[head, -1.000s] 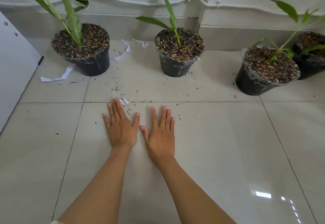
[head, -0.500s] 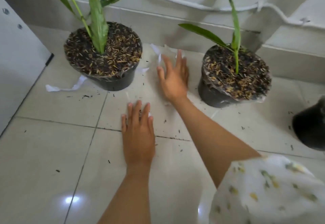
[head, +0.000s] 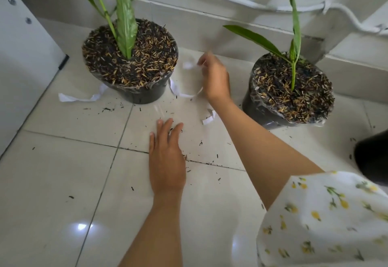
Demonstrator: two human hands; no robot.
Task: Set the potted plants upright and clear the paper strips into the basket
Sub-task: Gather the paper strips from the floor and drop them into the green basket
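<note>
Right hand (head: 216,80) pinching a blurred, curling white paper strip (head: 190,94) between two upright black pots (head: 144,95), husk-flecked soil on top. Left hand (head: 167,159) flat, fingers loose, on glossy tile (head: 63,182). Another strip (head: 79,98) left of the near pot.

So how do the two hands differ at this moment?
The left hand lies flat, palm down on the floor tiles, holding nothing; the right hand reaches farther, between the pots, fingers curled around a paper strip. Both are bare.
</note>
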